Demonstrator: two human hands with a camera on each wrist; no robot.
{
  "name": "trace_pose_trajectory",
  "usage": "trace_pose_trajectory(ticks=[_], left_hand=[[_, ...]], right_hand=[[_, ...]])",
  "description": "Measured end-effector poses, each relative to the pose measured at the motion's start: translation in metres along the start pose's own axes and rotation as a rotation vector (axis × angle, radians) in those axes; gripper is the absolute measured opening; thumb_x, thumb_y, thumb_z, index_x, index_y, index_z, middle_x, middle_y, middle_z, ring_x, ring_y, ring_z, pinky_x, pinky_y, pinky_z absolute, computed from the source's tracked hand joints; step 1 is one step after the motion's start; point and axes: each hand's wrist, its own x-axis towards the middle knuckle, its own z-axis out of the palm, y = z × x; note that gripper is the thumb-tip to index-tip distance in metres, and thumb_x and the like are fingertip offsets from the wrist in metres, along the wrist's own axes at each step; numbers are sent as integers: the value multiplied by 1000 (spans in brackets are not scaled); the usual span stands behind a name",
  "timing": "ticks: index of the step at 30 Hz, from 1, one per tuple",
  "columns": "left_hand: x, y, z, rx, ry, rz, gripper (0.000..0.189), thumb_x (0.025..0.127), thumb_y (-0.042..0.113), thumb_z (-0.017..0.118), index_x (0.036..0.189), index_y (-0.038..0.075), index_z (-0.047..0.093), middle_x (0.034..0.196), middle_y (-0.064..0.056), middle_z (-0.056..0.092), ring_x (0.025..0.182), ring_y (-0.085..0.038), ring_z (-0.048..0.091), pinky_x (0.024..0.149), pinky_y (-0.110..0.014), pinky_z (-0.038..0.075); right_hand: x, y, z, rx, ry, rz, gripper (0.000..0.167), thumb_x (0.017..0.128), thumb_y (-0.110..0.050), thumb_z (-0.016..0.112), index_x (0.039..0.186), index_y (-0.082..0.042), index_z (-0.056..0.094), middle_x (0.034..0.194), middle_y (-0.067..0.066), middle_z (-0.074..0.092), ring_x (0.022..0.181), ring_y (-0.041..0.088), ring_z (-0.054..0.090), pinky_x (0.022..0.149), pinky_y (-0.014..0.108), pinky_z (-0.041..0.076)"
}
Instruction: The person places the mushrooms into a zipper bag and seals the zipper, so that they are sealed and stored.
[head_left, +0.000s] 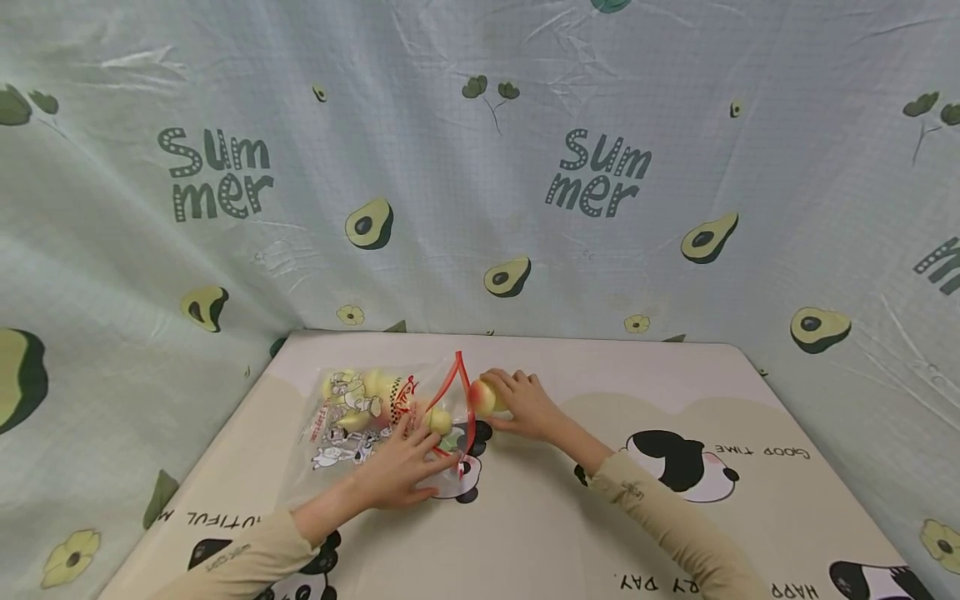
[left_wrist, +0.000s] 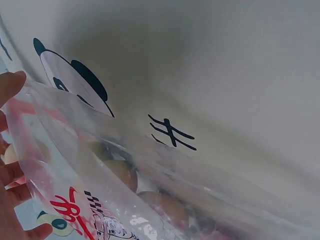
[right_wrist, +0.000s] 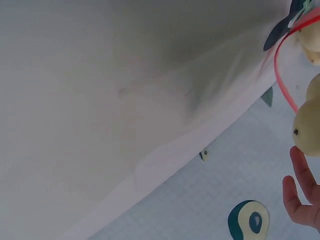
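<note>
A clear plastic zip bag (head_left: 315,467) with a red zip strip and printed cartoon figures lies on the table, its mouth facing right. Several yellow fruits (head_left: 375,385) with reddish patches show through it. My left hand (head_left: 401,471) holds the bag near the mouth; in the left wrist view the plastic (left_wrist: 75,130) rises to the fingers. At the red edge my right hand (head_left: 528,407) grips a round yellow fruit (head_left: 483,398) with a red blush. In the right wrist view a fingertip touches this fruit (right_wrist: 307,130), which has a small dark spot.
The table (head_left: 540,533) wears a cream cover printed with pandas and lettering. Behind it and at the sides hangs a pale curtain (head_left: 435,167) with avocado and "summer" prints, meeting the table's back edge.
</note>
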Motion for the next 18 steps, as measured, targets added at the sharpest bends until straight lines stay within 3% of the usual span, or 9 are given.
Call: trace_pose_trajectory(ticks=[10,18], left_hand=[[2,1,2,-17,44,13,54,71,48,64,121,30,52,110,-9,51,110,-32,49,95,-62,28],[6,1,1,-11,49,59,58,71,47,66,122,23,52,100,1,50,95,-16,51,95,-63,27]], right_hand=[[5,-7,4,1,-28,9,63,76,-45,63,127,-18,39,125,1,46,87,21,49,70,34,38],[10,-11,8,2,-76,26,62,76,-44,63,127,-17,39,127,2,45,89,22,49,71,36,38]])
